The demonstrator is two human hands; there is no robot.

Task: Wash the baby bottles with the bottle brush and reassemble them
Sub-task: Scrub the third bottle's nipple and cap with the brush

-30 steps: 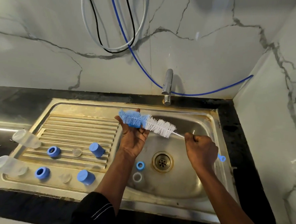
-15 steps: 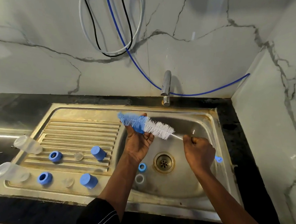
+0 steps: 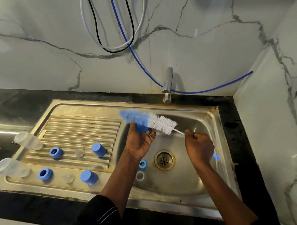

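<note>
Over the sink [image 3: 211,119], the left hand [image 3: 139,144] cups a blue cap [image 3: 142,128] steady while the right hand [image 3: 199,147] clenches the brush [image 3: 150,120] handle, apparently to scrub it, the bottles [image 3: 28,141] lying well left of both hands.

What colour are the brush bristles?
The bristles are half blue, at the tip, and half white; head view.

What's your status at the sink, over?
Left hand holds a blue cap against the bottle brush. Right hand grips its handle. Two bottles lie on the drainboard, unassembled. Two rings loose in the basin.
</note>
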